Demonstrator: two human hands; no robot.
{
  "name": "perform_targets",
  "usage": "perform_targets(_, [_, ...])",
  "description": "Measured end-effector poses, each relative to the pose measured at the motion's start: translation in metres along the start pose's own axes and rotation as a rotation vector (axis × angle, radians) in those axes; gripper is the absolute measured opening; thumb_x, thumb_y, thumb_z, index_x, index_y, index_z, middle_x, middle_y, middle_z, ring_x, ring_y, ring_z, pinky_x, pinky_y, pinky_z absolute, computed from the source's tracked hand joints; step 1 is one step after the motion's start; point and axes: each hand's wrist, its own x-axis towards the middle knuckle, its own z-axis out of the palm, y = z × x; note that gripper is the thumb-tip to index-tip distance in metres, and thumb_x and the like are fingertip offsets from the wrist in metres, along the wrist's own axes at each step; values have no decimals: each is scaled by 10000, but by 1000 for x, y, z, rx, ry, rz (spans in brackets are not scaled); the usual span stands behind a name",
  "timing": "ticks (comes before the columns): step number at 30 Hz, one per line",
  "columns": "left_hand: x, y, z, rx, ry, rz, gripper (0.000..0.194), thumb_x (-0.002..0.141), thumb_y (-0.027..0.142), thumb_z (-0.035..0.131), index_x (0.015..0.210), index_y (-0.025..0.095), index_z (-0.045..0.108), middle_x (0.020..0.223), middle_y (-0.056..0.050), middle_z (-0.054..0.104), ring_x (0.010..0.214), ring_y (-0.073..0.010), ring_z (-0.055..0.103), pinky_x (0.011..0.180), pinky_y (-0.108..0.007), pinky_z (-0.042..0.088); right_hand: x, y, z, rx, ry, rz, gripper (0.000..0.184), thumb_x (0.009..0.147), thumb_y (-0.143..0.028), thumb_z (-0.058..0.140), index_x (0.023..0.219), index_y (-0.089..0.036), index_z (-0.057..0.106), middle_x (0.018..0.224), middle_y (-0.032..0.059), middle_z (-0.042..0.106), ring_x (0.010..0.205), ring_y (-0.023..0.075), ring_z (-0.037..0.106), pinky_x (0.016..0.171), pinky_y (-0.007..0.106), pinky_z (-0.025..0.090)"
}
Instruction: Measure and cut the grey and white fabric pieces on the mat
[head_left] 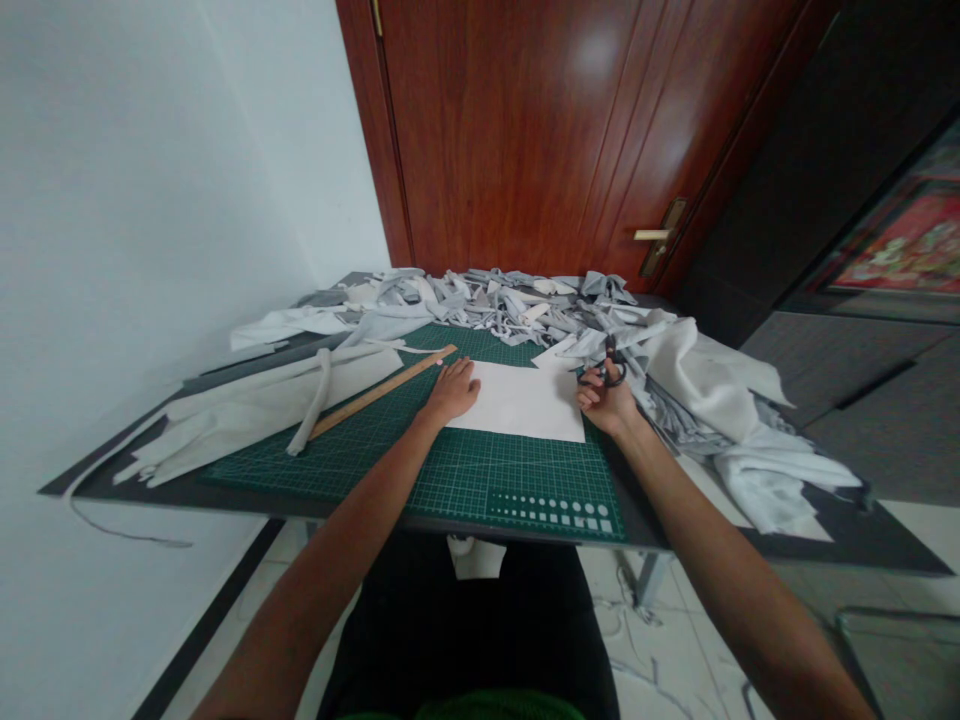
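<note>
My left hand (pixel 452 392) lies flat and palm down on the green cutting mat (pixel 420 472), its fingertips at the left edge of a white paper sheet (pixel 517 402). My right hand (pixel 606 402) is shut on the finger loops of a pair of black-handled scissors (pixel 609 372), at the sheet's top right corner. Their blades point away from me, into light fabric, and are partly hidden. A wooden ruler (pixel 382 391) lies slanted on the mat, left of my left hand, its far end under a strip of white cloth.
Grey and white fabric scraps (pixel 480 300) heap along the table's far edge. Large white cloth pieces lie to the right (pixel 712 385) and left (pixel 255 410) of the mat. A wall runs along the left side, and a wooden door stands behind the table.
</note>
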Motion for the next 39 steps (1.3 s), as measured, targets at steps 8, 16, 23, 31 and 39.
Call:
perform_targets(8, [1, -1, 0, -5, 7, 9, 551, 1034, 294, 379, 1557, 128, 426, 1679, -152, 372, 1569, -266, 339, 1294, -469, 258, -3, 0, 10, -147, -8, -57, 535, 851, -747, 663, 749, -264, 458, 544, -98, 289, 420, 97, 142, 385, 276, 206])
perform_targets(16, [-1, 2, -3, -3, -13, -9, 558, 1037, 290, 371, 1556, 94, 420, 1687, -155, 355, 1579, -263, 317, 1306, -447, 231, -10, 10, 29, -505, -59, -172, 588, 763, -801, 718, 691, -240, 557, 491, -55, 392, 449, 109, 305, 435, 292, 221])
perform_targets(23, [0, 1, 0, -10, -3, -6, 559, 1037, 295, 376, 1559, 99, 416, 1686, -160, 354, 1578, -266, 319, 1305, -457, 238, -15, 20, 35, -604, -160, -110, 617, 745, -806, 729, 618, -219, 588, 444, -44, 433, 444, 102, 315, 455, 276, 220])
perform_targets(31, [2, -2, 3, -13, 6, -3, 539, 1042, 306, 396, 1545, 116, 438, 1679, -145, 378, 1573, -261, 331, 1302, -447, 251, -11, 14, 30, -500, -72, -155, 593, 759, -802, 715, 676, -234, 566, 447, -59, 405, 420, 103, 317, 411, 268, 239])
perform_targets(39, [3, -3, 4, -24, 14, 6, 539, 1035, 291, 395, 1543, 118, 445, 1673, -147, 385, 1567, -268, 344, 1298, -461, 255, -8, -5, 16, -337, 47, -241, 573, 764, -778, 737, 707, -250, 520, 492, -77, 376, 411, 87, 238, 368, 241, 209])
